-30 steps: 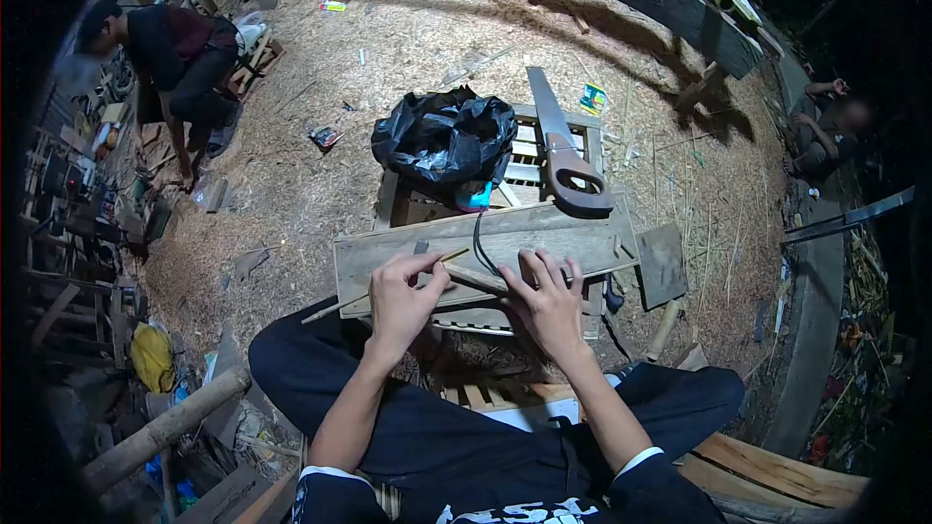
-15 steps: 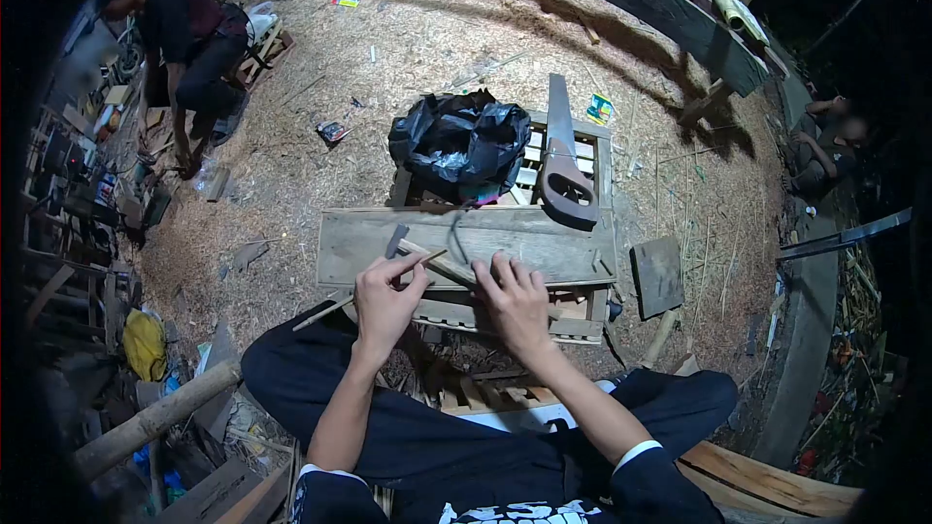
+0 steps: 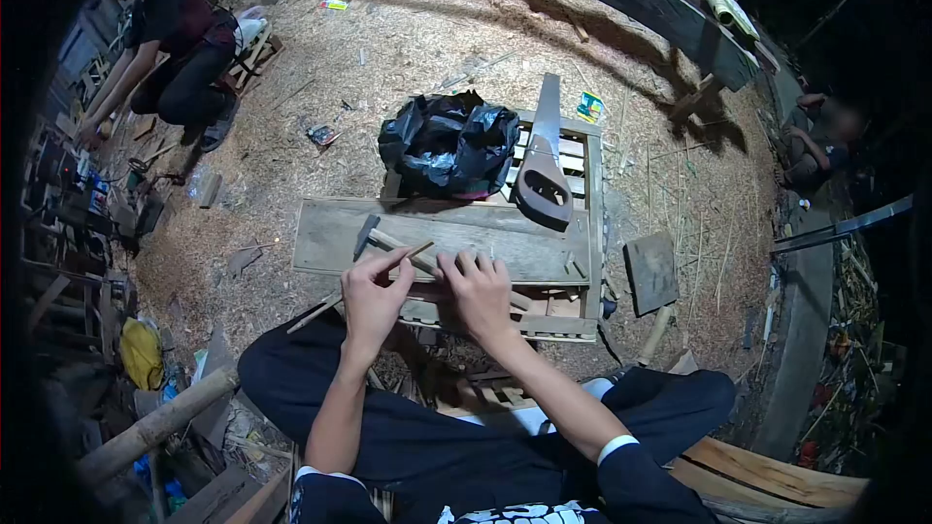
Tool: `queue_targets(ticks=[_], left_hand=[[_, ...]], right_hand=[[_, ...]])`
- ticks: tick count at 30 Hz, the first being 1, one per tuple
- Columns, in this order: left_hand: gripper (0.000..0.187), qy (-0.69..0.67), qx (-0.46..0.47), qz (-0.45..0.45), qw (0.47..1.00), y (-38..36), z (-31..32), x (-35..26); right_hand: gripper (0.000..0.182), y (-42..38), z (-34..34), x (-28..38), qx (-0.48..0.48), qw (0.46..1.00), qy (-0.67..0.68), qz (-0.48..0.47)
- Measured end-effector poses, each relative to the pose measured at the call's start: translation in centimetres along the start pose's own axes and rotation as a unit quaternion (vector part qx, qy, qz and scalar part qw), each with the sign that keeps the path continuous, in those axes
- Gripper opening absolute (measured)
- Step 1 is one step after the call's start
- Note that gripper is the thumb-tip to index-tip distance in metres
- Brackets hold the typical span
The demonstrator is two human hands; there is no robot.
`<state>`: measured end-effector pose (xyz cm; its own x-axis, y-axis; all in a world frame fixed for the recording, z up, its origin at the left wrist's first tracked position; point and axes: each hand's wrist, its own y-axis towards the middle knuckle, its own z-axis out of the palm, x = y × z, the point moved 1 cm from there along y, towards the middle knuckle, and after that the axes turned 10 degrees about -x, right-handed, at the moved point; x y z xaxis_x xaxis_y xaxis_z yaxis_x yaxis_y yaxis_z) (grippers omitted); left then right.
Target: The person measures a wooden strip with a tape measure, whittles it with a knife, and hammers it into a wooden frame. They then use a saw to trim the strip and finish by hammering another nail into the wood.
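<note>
Nearest us, our left hand (image 3: 372, 309) pinches a thin stick (image 3: 316, 313) between thumb and fingers, while our right hand (image 3: 482, 299) bends its fingers over the handle of the hammer (image 3: 393, 241), though we cannot tell how firmly they close. The hammer's head rests on the wide board (image 3: 505, 233) before us. Beyond it we see the black plastic bag (image 3: 449, 157) beside the handsaw (image 3: 546, 170) on the slatted stand (image 3: 593, 170), then a crouching person (image 3: 184, 39) far to the left.

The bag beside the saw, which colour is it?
The bag is black, clearest in the head view.
</note>
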<state>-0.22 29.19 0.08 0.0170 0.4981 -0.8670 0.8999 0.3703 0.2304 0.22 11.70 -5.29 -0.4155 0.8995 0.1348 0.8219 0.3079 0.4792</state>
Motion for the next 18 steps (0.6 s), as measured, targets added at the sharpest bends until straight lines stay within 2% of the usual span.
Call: queue_targets(ticks=[1,2,4,9,11,12,13,15,16,18], left_hand=[[0.023,0.002,-0.004,0.007,1.000,0.2,-0.3,0.1],[0.024,-0.004,-0.003,-0.004,1.000,0.4,-0.2,0.2],[0.023,-0.012,-0.009,0.003,1.000,0.8,0.1,0.5],[0.023,-0.009,0.014,0.018,1.000,1.1,1.0,-0.5],[0.023,-0.014,0.032,0.014,0.999,1.2,1.5,-1.1],[0.023,-0.017,0.049,0.010,0.999,1.2,1.9,-1.3],[0.023,-0.020,0.049,0.008,0.999,1.1,2.4,-1.5],[0.022,-0.058,0.064,0.011,0.996,1.0,3.4,-1.7],[0.023,-0.037,0.078,0.014,0.996,1.1,3.7,-1.8],[0.023,-0.015,0.102,0.013,0.995,1.3,4.1,-2.5]], right_hand=[[0.037,1.2,0.3,1.1,0.045,0.999,0.003,0.023],[0.037,1.4,0.2,1.4,0.040,0.999,0.005,0.025],[0.033,0.9,-0.3,0.8,-0.050,0.997,0.062,0.017],[0.038,-0.4,-3.0,-2.3,-0.020,0.996,0.079,0.046],[0.040,0.2,-4.5,-4.3,-0.010,0.990,0.127,0.067],[0.038,0.4,-4.6,-5.2,-0.001,0.983,0.139,0.121],[0.038,0.9,-4.5,-6.0,0.000,0.983,0.136,0.120],[0.038,2.4,-4.2,-7.8,-0.089,0.983,0.069,0.146],[0.044,3.2,-4.0,-8.4,-0.089,0.986,0.009,0.141],[0.047,4.0,-2.3,-10.1,-0.088,0.985,0.007,0.145]])
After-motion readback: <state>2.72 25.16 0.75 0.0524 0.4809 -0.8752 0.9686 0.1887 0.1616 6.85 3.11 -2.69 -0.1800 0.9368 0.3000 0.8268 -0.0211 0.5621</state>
